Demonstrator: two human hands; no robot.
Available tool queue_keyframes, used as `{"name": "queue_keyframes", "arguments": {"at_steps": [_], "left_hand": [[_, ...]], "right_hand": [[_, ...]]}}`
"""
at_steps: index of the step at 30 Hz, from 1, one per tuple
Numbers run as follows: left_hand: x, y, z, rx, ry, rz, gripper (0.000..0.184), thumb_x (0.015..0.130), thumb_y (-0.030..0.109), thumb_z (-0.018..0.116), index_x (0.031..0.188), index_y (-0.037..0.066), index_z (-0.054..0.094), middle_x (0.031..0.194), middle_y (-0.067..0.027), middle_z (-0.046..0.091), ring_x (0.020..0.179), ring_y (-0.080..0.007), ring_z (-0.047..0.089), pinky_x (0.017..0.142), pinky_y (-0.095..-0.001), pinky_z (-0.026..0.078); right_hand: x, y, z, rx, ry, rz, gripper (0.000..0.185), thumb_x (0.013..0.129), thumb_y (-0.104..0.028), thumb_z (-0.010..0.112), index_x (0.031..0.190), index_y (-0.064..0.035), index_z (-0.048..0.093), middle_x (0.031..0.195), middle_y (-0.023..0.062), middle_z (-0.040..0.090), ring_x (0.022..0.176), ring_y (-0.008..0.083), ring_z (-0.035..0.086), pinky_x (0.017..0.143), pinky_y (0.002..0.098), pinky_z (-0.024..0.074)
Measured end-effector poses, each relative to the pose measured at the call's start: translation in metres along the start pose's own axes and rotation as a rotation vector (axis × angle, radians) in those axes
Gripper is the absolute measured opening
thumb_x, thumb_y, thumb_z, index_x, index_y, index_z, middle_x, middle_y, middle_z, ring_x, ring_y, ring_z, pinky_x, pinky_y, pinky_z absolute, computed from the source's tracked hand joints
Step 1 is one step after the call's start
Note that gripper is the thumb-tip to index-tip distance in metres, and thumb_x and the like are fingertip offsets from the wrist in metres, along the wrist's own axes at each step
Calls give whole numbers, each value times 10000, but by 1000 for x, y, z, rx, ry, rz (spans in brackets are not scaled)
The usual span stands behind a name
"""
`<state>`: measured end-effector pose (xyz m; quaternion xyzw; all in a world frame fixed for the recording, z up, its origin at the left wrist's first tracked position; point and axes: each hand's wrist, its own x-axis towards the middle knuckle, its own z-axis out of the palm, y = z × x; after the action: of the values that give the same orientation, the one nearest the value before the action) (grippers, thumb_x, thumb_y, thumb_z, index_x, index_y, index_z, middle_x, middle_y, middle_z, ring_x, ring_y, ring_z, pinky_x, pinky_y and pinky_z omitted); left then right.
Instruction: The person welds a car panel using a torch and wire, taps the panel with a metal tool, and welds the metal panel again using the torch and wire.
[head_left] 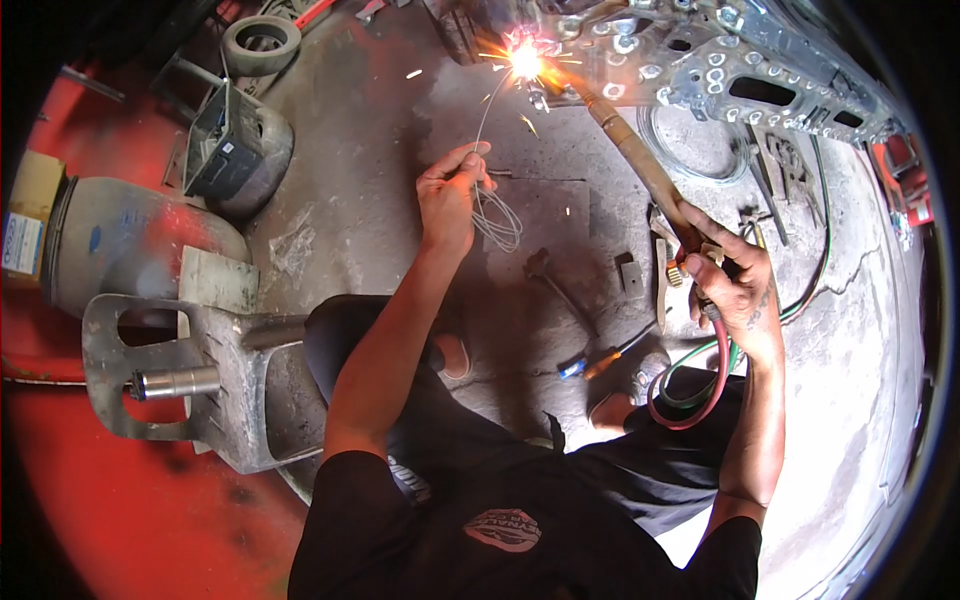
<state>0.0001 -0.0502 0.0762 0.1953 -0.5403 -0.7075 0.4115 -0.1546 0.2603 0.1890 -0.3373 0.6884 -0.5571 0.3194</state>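
My left hand point(450, 200) pinches a thin filler wire point(484, 118), with the rest of it looped in a loose coil below the fingers. The wire's far end runs up to a bright, sparking flame point(526, 62) at the edge of a metal car body panel point(690, 75). Closed around the handle of a gas welding torch point(635, 150), my right hand point(738, 285) holds its long tube slanting up and left. The torch tip is hidden in the glare. Red and green hoses point(722, 370) hang from the handle's lower end.
On the floor lie a hammer point(562, 293), a screwdriver point(605, 362) and a wire coil point(685, 172). A worn stool point(235, 345) carrying a metal cylinder point(177, 383) stands left, near a large tank point(140, 245). A tire point(261, 48) lies farther back.
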Motion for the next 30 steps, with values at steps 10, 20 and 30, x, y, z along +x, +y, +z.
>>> {"name": "queue_keyframes", "arguments": {"at_steps": [10, 20, 30], "left_hand": [[-2, 3, 5, -13, 37, 18, 178, 970, -5, 599, 1094, -73, 708, 781, -41, 594, 661, -135, 561, 669, -294, 516], [3, 16, -14, -126, 115, 69, 151, 959, 24, 626, 1054, -73, 692, 783, -53, 612, 687, -152, 594, 676, -342, 543], [-11, 49, -11, -8, 46, 28, 194, 941, 27, 635, 1104, -57, 699, 806, -45, 645, 725, -144, 614, 736, -314, 543]], "right_hand": [[1, 0, 2, -8, 7, -3, 495, 920, -136, 701, 1383, -3, 587, 725, 4, 600, 536, 70, 557, 495, 230, 455], [-4, 4, -9, 58, -86, 52, 529, 896, -122, 750, 1388, -22, 586, 725, 21, 639, 511, 68, 567, 466, 218, 445], [-13, -7, -9, -26, -117, 46, 540, 876, -79, 751, 1390, -41, 588, 699, -2, 641, 500, 49, 549, 443, 213, 422]]}}
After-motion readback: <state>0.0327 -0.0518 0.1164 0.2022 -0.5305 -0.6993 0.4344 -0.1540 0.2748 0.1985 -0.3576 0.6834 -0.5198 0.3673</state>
